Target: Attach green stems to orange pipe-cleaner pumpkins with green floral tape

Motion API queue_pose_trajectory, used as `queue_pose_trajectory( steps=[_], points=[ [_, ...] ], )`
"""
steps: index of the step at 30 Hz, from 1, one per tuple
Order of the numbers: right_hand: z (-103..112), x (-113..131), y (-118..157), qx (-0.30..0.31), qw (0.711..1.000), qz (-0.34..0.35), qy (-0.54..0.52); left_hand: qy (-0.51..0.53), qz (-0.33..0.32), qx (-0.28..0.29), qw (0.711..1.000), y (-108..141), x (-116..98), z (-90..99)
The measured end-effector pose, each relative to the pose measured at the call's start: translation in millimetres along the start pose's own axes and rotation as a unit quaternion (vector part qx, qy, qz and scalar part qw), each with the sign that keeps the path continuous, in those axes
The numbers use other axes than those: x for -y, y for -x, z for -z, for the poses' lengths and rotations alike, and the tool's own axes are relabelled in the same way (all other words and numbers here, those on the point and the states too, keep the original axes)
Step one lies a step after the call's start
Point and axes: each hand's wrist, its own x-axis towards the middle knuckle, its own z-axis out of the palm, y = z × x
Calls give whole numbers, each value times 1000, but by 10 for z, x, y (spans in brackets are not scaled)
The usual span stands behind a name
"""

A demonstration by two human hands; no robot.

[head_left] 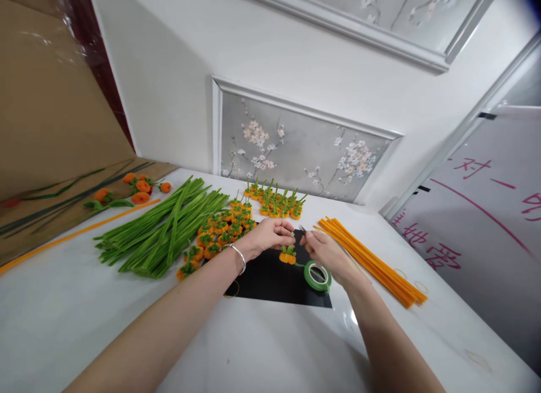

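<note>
My left hand (274, 235) pinches the top of a small pipe-cleaner pumpkin (288, 255), orange with green leaves, above a black mat (270, 288). Close beside it, my right hand (321, 249) has its fingers closed on a small dark pointed tool (302, 229), whose kind I cannot make out. Below the right hand is a roll of green floral tape (316, 276), near the mat's right side. Several finished-looking pumpkins (217, 232) with green tops crowd the mat's left side, and more pumpkins (276, 204) stand in rows behind my hands.
Green pipe cleaners (164, 229) lie in a large pile on the left. A bundle of orange pipe cleaners (372, 260) is on the right. Orange flowers (141, 187) rest on cardboard at the far left. A panelled wall (169, 100) closes off the back; a whiteboard (477, 212) stands right.
</note>
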Motion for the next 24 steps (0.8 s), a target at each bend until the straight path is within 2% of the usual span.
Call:
queue_pose_trajectory(
  steps=[3, 5, 9, 14, 20, 24],
  points=[
    [223, -123, -111, -94, 989, -23, 111, 3, 4, -12, 1000, 5, -12, 2],
    [308, -228, -181, -121, 977, -35, 171, 4, 5, -17, 1000, 1, -16, -1],
    [268, -386, -241, -96, 964, -18, 246, 4, -5, -30, 1000, -8, -29, -7],
    [177, -451, -231, -57, 956, -11, 286, 3, -16, -37, 999, -8, -45, -8],
    [250, -540, -260, -66, 959, -46, 271, -6, -20, -25, 999, -3, -40, -10],
    [292, -634, -290, -73, 966, -40, 247, -14, -29, -4, 999, 5, -46, -13]
  ],
)
